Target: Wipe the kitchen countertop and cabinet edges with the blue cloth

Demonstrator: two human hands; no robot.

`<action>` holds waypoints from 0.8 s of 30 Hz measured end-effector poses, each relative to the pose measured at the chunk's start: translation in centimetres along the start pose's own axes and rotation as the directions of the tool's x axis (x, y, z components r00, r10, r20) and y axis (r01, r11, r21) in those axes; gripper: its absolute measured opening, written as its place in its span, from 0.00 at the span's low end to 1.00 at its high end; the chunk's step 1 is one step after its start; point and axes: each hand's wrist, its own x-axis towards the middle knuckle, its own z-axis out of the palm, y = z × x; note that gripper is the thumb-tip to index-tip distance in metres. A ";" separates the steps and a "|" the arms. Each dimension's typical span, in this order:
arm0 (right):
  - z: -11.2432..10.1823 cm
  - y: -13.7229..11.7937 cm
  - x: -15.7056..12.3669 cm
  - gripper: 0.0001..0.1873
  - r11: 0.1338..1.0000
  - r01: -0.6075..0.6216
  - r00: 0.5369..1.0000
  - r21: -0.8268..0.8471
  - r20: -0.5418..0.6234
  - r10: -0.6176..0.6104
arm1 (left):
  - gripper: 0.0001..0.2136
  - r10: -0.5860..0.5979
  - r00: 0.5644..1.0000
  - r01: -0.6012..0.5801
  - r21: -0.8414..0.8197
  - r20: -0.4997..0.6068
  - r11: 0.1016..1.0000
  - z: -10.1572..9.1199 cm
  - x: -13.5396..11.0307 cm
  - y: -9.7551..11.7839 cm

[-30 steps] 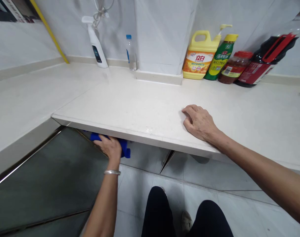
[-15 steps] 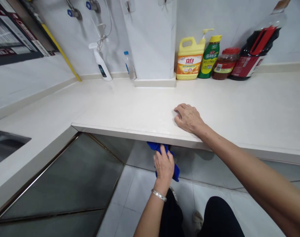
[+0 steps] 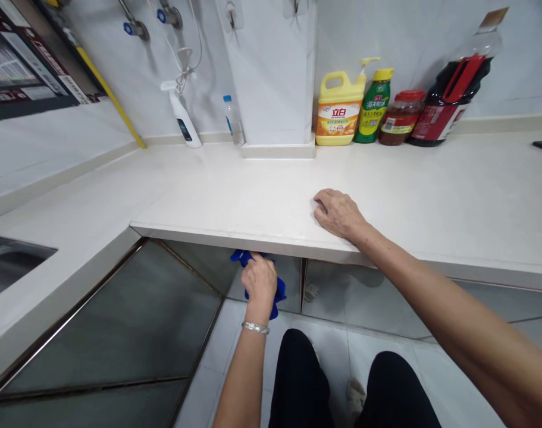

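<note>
A blue cloth (image 3: 280, 288) is bunched in my left hand (image 3: 259, 278). That hand presses it against the glossy grey cabinet front (image 3: 288, 279), just below the counter's edge. A silver bracelet circles the left wrist. On the white countertop (image 3: 226, 196) rests my right hand (image 3: 338, 213), loosely curled with a gap between thumb and forefinger. Nothing shows in it, though its palm side is hidden.
Along the back wall stand a spray bottle (image 3: 184, 116), a small clear bottle (image 3: 233, 122), a yellow detergent jug (image 3: 337, 113), a green bottle (image 3: 374, 110), a red-lidded jar (image 3: 401, 119) and a large dark bottle (image 3: 444, 107). A sink (image 3: 16, 261) lies left. My knees are below.
My left hand and the blue cloth have moved left along the cabinet front, uncovering a dark vertical seam between the panels. My right hand stays in place on the counter.
</note>
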 end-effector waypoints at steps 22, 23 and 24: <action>0.2 -0.2 0.3 0.19 0.999 -0.005 1.000 -0.049 -0.001 0.005 | 0.22 0.113 0.990 -0.109 -0.047 0.085 0.993 -0.8 -4.4 4.9; 0.2 -0.2 0.3 0.19 0.999 -0.006 1.000 -0.043 -0.002 0.005 | 0.22 0.144 0.986 -0.139 -0.068 0.079 0.988 -0.7 -5.1 5.6; 0.1 -0.2 0.2 0.19 0.999 -0.006 1.000 -0.037 -0.002 0.006 | 0.22 0.174 0.982 -0.168 -0.089 0.073 0.982 -0.5 -5.8 6.2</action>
